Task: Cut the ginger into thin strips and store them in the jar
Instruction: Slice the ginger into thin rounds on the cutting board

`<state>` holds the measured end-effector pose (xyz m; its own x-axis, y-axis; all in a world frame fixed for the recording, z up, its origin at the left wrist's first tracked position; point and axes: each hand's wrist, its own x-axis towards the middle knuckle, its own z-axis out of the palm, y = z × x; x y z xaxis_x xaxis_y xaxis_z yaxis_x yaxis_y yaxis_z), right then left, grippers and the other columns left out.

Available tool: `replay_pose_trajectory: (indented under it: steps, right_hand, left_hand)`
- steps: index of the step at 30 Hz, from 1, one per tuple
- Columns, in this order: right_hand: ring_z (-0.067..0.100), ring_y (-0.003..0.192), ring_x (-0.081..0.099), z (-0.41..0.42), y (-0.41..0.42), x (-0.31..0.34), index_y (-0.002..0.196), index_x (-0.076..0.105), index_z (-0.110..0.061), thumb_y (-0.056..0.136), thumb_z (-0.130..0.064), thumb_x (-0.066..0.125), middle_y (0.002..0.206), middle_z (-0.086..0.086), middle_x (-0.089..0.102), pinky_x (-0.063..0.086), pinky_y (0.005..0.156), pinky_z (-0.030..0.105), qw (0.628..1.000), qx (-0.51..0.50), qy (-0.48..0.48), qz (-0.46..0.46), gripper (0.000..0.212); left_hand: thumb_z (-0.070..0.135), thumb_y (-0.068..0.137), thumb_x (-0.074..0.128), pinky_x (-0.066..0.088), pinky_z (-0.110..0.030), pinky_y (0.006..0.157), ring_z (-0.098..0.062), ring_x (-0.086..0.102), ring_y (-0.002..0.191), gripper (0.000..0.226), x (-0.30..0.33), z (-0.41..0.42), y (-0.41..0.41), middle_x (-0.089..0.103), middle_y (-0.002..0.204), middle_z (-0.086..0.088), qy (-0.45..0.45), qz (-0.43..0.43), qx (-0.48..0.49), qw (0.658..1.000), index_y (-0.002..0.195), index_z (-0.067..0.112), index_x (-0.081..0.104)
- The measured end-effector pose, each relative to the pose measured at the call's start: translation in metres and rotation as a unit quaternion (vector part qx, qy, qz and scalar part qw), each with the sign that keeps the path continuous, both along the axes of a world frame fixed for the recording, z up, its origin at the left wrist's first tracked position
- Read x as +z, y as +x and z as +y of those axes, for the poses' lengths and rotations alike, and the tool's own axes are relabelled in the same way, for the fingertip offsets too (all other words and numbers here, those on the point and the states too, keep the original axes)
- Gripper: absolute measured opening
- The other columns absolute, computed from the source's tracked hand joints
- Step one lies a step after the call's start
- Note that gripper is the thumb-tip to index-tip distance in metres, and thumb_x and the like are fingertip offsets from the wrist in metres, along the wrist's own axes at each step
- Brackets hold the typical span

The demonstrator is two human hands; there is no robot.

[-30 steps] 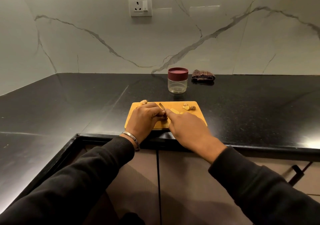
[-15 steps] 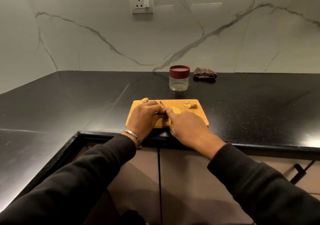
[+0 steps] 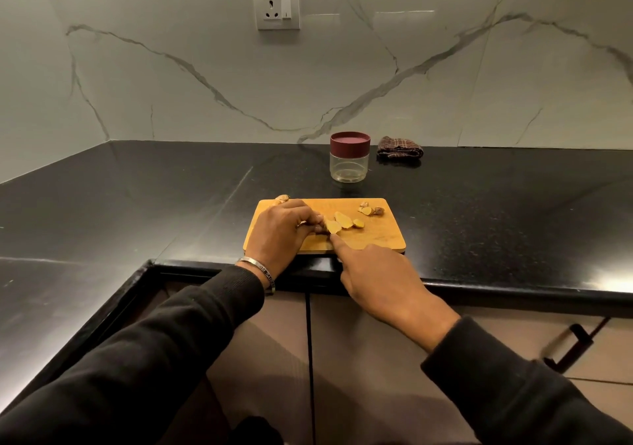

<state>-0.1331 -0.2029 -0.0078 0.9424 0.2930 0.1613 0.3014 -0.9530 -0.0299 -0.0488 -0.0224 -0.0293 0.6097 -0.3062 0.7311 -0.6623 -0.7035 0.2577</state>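
Observation:
A wooden cutting board (image 3: 376, 239) lies at the counter's front edge. My left hand (image 3: 281, 235) rests on its left part, and its fingertips pinch a ginger piece (image 3: 333, 226) with a cut yellow face. Two ginger slices (image 3: 343, 220) lie just right of that piece, small offcuts (image 3: 368, 210) sit at the back right, and a whole knob (image 3: 282, 198) is at the back left corner. My right hand (image 3: 380, 276) lies over the board's near edge with its forefinger stretched to the piece. It grips the knife, which is hidden beneath it. Behind the board stands the empty clear jar (image 3: 349, 167), maroon lid on.
A folded checked cloth (image 3: 400, 152) lies right of the jar by the marble wall. A wall socket (image 3: 278, 8) is above. The black counter (image 3: 137, 205) wraps round to the left. Cabinet doors with a dark handle (image 3: 568, 345) are below the edge.
My right hand has drawn back toward me, and the blade tip that showed between my hands is now out of sight. The cut ginger slices are now uncovered.

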Motion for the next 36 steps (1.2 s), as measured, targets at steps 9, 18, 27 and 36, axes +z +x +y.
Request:
replay_pose_trajectory:
  steps: [9, 18, 27, 36]
  right_hand:
    - [0.019, 0.074, 0.043, -0.019, 0.004, 0.002, 0.156, 0.018, -0.044, 0.106, -0.034, 0.034, 0.086, 0.0, 0.047, 0.036, 0.064, 0.034, 0.999, -0.029, 0.039, -0.011, 0.054]
    - [0.018, 0.076, 0.044, -0.019, 0.003, 0.003, 0.157, 0.02, -0.042, 0.105, -0.033, 0.035, 0.089, 0.0, 0.048, 0.037, 0.064, 0.033, 0.997, -0.041, 0.072, -0.007, 0.054]
    - [0.008, 0.06, 0.046, -0.015, 0.001, 0.007, 0.156, 0.026, -0.034, 0.106, -0.032, 0.034, 0.078, -0.004, 0.053, 0.03, 0.048, 0.023, 0.989, -0.031, 0.145, -0.028, 0.05]
    - [0.007, 0.059, 0.038, -0.006, -0.003, 0.015, 0.157, 0.026, -0.034, 0.106, -0.031, 0.034, 0.08, -0.005, 0.045, 0.025, 0.048, 0.021, 0.991, 0.002, 0.131, -0.03, 0.052]
  left_hand:
    - [0.017, 0.083, 0.08, 0.047, -0.009, 0.075, -0.006, 0.064, 0.083, 0.006, 0.001, 0.0, -0.002, 0.072, 0.093, 0.005, 0.0, 0.02, -0.005, 1.0, 0.088, 0.016, 0.078]
    - [0.016, 0.083, 0.079, 0.052, -0.015, 0.077, -0.006, 0.064, 0.085, 0.007, -0.001, 0.001, -0.001, 0.073, 0.095, 0.005, 0.001, 0.013, -0.003, 1.0, 0.09, 0.016, 0.078]
    - [0.017, 0.083, 0.08, 0.055, -0.02, 0.076, -0.009, 0.066, 0.085, 0.005, -0.002, 0.001, -0.002, 0.073, 0.095, 0.004, 0.001, 0.003, 0.001, 1.0, 0.087, 0.016, 0.078]
    - [0.016, 0.081, 0.082, 0.058, -0.027, 0.07, -0.011, 0.068, 0.08, 0.005, -0.001, 0.002, -0.002, 0.074, 0.091, 0.003, -0.002, -0.009, 0.003, 1.0, 0.085, 0.017, 0.079]
